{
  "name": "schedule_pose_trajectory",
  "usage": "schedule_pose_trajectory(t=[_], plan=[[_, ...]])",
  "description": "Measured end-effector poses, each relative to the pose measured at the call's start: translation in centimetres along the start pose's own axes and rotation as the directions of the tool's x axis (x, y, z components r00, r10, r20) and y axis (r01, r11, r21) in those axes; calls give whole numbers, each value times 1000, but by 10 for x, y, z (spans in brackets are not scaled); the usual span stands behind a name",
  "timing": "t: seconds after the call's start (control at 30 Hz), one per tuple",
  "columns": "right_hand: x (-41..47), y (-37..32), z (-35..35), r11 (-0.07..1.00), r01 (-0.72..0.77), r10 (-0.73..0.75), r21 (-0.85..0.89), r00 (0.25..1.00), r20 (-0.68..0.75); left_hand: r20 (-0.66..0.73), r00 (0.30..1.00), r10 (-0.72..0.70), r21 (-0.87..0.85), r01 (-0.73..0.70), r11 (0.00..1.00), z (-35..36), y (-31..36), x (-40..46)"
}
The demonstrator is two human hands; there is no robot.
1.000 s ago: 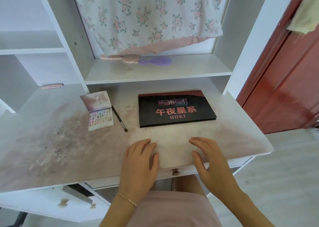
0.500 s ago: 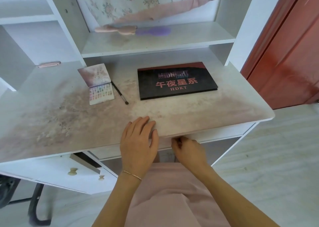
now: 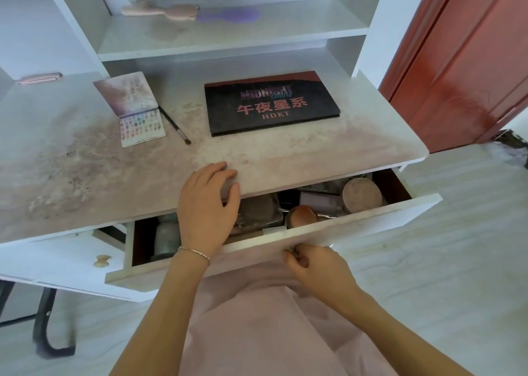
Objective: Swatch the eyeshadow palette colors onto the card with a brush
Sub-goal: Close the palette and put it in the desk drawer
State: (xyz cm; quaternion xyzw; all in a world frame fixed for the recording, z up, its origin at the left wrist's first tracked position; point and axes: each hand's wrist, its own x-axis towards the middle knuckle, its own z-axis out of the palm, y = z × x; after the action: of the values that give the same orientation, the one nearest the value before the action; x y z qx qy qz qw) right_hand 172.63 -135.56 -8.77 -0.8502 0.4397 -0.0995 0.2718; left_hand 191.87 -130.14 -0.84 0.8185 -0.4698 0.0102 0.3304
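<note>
The drawer under the counter stands pulled out toward the person. The right hand pinches the knob on the drawer front w/ curled fingers; the knob itself is mostly hidden under them. The left hand lies flat, fingers relaxed and straight, on the near counter edge, palm over the drawer opening, holding nothing.

The closed black palette lies far center-right on the counter, lid up. Left of it lies the card, an open booklet w/ rows of small color swatches on its near page. The brush lies just beside the card's right edge, bristles pointing near-right. All 3 are well apart from both hands.

Inside the drawer: a round compact at right, a 2nd round item mid, a dark pouch by the left hand, a grey jar at left. Other contents too dim to tell.

On the far shelf lie a pink item and a purple hairbrush. A red door is at right.
</note>
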Motion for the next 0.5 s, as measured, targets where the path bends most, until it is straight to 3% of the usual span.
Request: schedule_pose_trajectory(t=[0.1,0.17,0.23,0.27,0.43,0.5], plan=[[-9,-13,-29,997,81,-81,6,996,25,8,1000,5,11,-5,1000,-1,1,-1],[-14,-18,-51,980,199,-198,-6,970,-143,14,1000,5,11,-5,1000,-1,0,-1],[-13,-17,-66,931,352,-362,-98,851,-380,14,1000,3,11,-3,1000,-1,0,0],[-9,-13,-70,907,391,-420,-159,799,-431,15,1000,-1,10,1,1000,0,0,0],[12,5,-67,816,376,-513,-439,822,-249,20,1000,-9,-2,9,1000,-2,1,-1],[14,7,-65,809,375,-512,-452,828,-230,30,1000,-6,3,6,1000,-2,1,-1]])
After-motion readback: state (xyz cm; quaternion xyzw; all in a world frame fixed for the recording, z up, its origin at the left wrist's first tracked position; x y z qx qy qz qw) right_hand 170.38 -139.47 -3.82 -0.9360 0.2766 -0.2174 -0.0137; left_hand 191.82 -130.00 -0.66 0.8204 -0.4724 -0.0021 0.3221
